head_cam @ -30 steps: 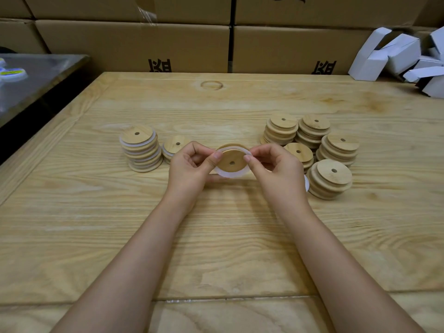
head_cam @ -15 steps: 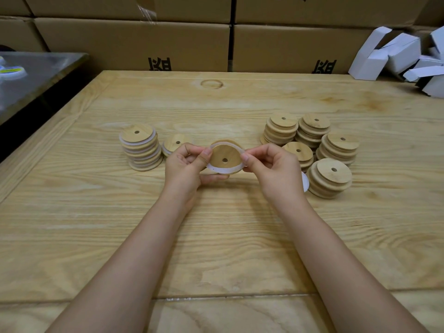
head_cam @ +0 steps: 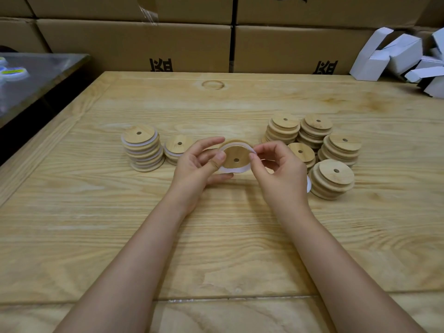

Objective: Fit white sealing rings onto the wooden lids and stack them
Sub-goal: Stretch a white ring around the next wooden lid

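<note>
Between my two hands, just above the wooden table [head_cam: 101,236], I hold a round wooden lid [head_cam: 236,156] with a small centre hole, tilted toward me. A white sealing ring [head_cam: 231,169] sits around its inner step. My left hand [head_cam: 200,168] pinches the lid's left edge with thumb and fingers. The thumb and forefinger of my right hand [head_cam: 280,173] pinch the ring at the right edge. Left of my hands stand a tall stack of ringed lids [head_cam: 142,150] and a short one [head_cam: 178,147].
Several stacks of bare wooden lids [head_cam: 332,177] stand to the right of my hands, and a bit of a white ring [head_cam: 309,185] peeks out beside my right hand. Cardboard boxes [head_cam: 134,44] line the back, white cartons [head_cam: 394,56] lie at the back right, and a steel table [head_cam: 36,75] stands on the left.
My hands have turned the lid and worked the ring further round its step. The lid has shifted slightly left and up, and my left fingers have opened out more.
</note>
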